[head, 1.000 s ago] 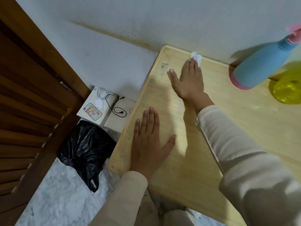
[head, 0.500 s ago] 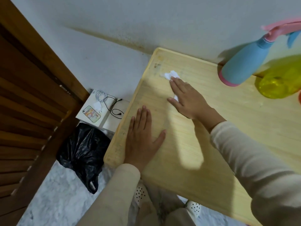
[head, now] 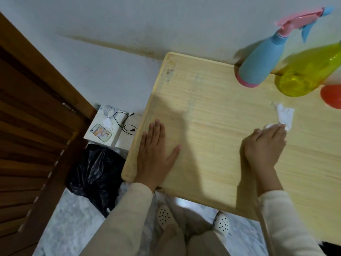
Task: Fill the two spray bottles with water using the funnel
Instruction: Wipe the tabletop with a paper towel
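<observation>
Left hand [head: 155, 156] flat on counter [head: 212, 111], fingers straight. Right hand [head: 263, 145] fingers curled, pinching tissue [head: 283, 115]. Blue spray bottle [head: 258, 67] and yellow spray bottle [head: 304, 74] stand by the wall, beyond the right fingers, not touched.

Cut off, blurred
The yellow bottle [head: 304, 74] and red object [head: 331, 97] run off the right edge; blurred right hand [head: 263, 146] covers part of the tissue [head: 284, 115].

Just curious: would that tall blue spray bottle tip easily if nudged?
Likely: the blue spray bottle is tall and slim with a pink trigger head on top, so a high nudge could topple it. Its smooth body may be slippery.
</observation>
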